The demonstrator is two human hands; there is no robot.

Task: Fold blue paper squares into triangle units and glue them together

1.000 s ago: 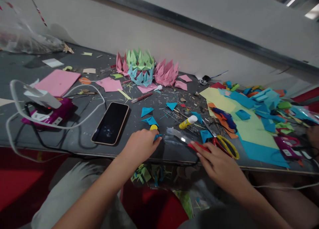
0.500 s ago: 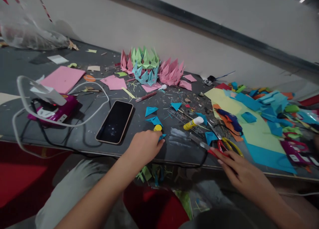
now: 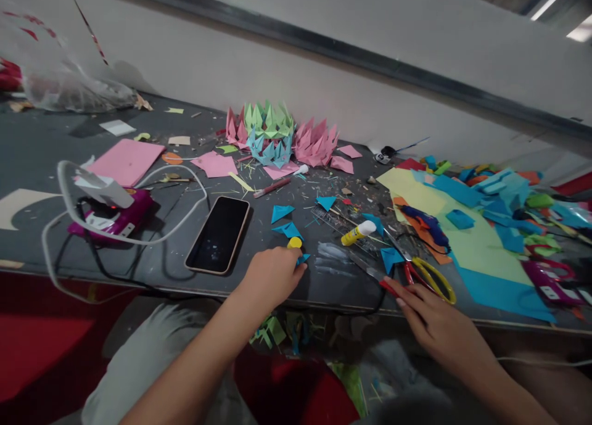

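My left hand [image 3: 274,278] rests at the table's front edge, fingers closed on a small folded blue paper [image 3: 303,259] that peeks out at the fingertips. Just beyond it sits a yellow cap [image 3: 295,243]. My right hand [image 3: 439,320] grips the red handle of a knife [image 3: 370,271], whose blade points left and away from me. Beside that hand lie scissors [image 3: 428,277] with red and yellow handles. A yellow glue stick [image 3: 358,232] lies uncapped above a whitish smear on the table. Loose blue folded pieces [image 3: 287,229] lie around it.
Pink, green and blue folded-paper crowns [image 3: 271,132] stand near the wall. A phone [image 3: 218,235] and a purple power strip [image 3: 115,218] with looped white cable lie left. Yellow paper sheets [image 3: 430,209] and blue scraps [image 3: 504,193] cover the right side.
My right hand and the knife have shifted slightly left, showing more of the scissors' handles. The left hand stays closed in nearly the same place; the camera view has shifted a little.
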